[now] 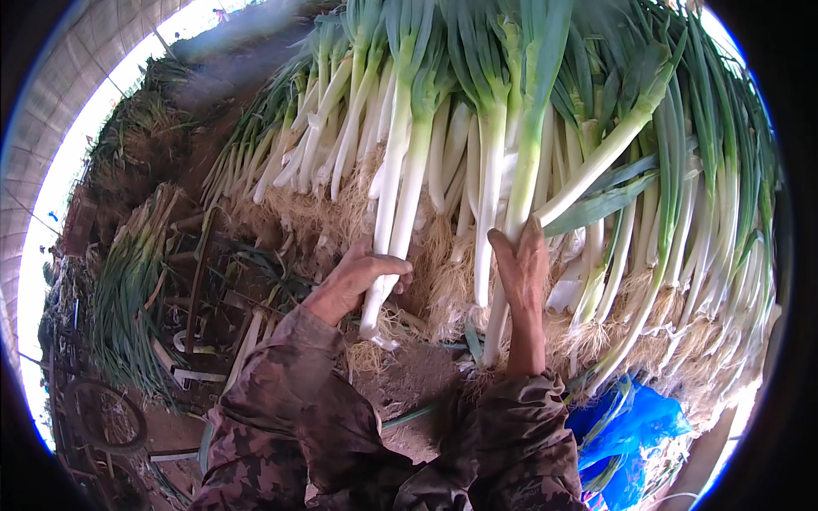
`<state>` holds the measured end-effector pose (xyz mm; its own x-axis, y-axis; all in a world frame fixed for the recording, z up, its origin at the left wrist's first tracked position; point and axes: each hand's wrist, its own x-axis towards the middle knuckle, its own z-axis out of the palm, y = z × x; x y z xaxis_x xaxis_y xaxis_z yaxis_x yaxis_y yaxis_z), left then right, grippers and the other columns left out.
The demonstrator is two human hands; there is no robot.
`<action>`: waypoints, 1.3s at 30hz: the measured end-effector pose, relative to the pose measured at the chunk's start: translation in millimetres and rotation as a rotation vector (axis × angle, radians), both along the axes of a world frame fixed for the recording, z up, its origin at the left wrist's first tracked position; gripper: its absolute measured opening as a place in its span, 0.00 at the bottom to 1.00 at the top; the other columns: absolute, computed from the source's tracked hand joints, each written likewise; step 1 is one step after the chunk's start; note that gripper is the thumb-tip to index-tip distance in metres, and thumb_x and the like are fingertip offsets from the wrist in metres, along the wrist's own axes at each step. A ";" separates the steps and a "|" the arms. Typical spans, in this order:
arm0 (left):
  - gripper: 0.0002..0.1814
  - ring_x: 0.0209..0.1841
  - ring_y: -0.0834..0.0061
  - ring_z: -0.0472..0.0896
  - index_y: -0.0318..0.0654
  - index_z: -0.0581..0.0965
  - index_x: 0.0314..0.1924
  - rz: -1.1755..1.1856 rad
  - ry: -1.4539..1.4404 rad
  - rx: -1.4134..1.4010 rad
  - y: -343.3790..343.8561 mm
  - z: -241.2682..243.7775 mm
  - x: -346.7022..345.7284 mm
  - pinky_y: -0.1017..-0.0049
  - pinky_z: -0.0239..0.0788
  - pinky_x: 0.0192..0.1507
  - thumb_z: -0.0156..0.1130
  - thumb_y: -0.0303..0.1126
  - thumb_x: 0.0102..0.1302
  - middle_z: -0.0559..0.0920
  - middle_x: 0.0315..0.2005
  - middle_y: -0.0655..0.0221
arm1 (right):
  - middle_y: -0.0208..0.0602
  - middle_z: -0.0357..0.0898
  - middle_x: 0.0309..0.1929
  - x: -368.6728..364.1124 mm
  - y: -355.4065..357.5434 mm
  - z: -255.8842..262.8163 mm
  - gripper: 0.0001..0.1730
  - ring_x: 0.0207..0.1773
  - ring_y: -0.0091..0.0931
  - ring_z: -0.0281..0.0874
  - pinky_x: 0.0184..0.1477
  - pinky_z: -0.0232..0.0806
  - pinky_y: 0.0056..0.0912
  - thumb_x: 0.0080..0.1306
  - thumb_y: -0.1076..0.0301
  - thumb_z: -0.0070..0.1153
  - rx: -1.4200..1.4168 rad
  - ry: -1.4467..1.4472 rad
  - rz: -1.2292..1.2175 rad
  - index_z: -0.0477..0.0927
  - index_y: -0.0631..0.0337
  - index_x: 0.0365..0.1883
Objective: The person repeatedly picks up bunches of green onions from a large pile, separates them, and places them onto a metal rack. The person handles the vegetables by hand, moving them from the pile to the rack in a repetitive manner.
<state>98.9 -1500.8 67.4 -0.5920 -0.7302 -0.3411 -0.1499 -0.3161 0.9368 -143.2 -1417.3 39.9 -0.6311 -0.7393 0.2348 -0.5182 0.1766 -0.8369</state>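
My left hand is closed around the lower white stalks of two large leeks, just above their roots. To its right, my right hand grips the white shaft of another leek; its lower end passes down beside my wrist. A thinner white stalk hangs just left of my right hand. Behind both hands lies a broad heap of leeks, green leaves away from me and hairy roots towards me. Parts of my fingers are hidden behind the stalks.
A separate bundle of thin green plants lies at the left, near metal bars and a wheel-like ring. A blue plastic bag is at the lower right. Bare soil shows between my arms.
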 end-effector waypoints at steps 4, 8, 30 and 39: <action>0.30 0.29 0.74 0.85 0.24 0.74 0.58 0.020 0.127 -0.083 33.2 0.9 -0.4 0.73 0.80 0.28 0.74 0.29 0.59 0.87 0.41 0.55 | 0.46 0.80 0.31 10.0 29.6 25.8 0.15 0.23 0.27 0.76 0.22 0.70 0.32 0.66 0.73 0.59 -0.186 -0.392 0.204 0.74 0.74 0.47; 0.36 0.38 0.71 0.85 0.30 0.72 0.62 -0.077 0.075 -0.206 111.1 -0.8 34.1 0.69 0.81 0.43 0.78 0.37 0.57 0.85 0.46 0.57 | 0.34 0.72 0.17 64.7 44.5 19.5 0.17 0.20 0.22 0.69 0.18 0.60 0.25 0.72 0.62 0.59 0.149 -0.445 0.545 0.76 0.67 0.28; 0.29 0.39 0.74 0.83 0.28 0.76 0.53 -0.164 -0.393 -0.099 407.6 90.5 341.3 0.73 0.76 0.45 0.78 0.39 0.58 0.84 0.40 0.62 | 0.47 0.74 0.65 355.0 260.9 30.6 0.40 0.71 0.42 0.70 0.77 0.50 0.62 0.61 0.59 0.56 -0.783 0.855 1.235 0.65 0.61 0.72; 0.39 0.57 0.61 0.80 0.31 0.66 0.67 0.554 0.375 -0.671 345.8 162.5 441.6 0.62 0.76 0.59 0.70 0.47 0.64 0.80 0.54 0.51 | 0.51 0.82 0.32 412.1 260.7 191.5 0.22 0.28 0.35 0.84 0.29 0.81 0.36 0.59 0.79 0.56 -0.816 0.256 1.258 0.76 0.78 0.53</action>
<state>540.5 -1155.1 229.8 -0.0883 -0.9149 0.3939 0.2073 0.3699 0.9056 268.9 -1156.6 231.4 0.4107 -0.3670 0.8346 -0.1164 -0.9290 -0.3513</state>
